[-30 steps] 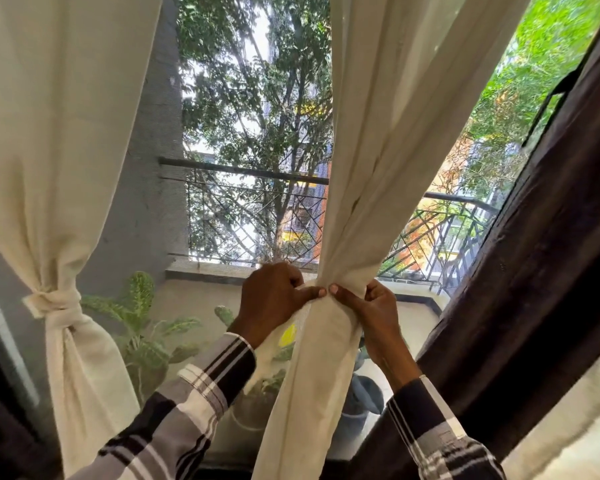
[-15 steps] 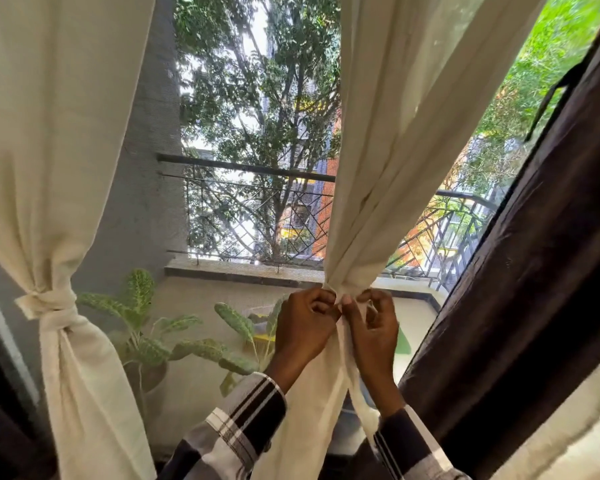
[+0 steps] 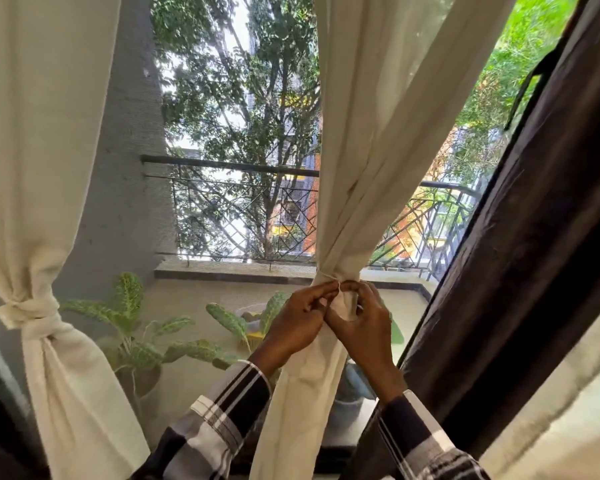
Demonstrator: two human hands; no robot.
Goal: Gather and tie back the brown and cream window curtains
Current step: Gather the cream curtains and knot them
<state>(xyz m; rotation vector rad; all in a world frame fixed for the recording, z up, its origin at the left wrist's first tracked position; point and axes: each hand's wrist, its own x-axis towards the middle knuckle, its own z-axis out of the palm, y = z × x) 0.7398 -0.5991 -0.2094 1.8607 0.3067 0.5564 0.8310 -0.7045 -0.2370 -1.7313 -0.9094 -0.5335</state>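
Both hands, left (image 3: 300, 318) and right (image 3: 362, 318), pinch a thin tie (image 3: 326, 276) around the gathered cream curtain (image 3: 357, 188) mid-window. It looks half-knotted; slack fingers could let the bunch spill open. The brown curtain (image 3: 541, 237) hangs loose right.

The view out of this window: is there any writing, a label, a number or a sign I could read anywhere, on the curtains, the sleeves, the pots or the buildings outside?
None can be read.
Cream curtain, brown curtain, striped sleeves: plain, no print or label.
Buildings behind the railing: only orange and yellow patches, too blurred to show any sign.
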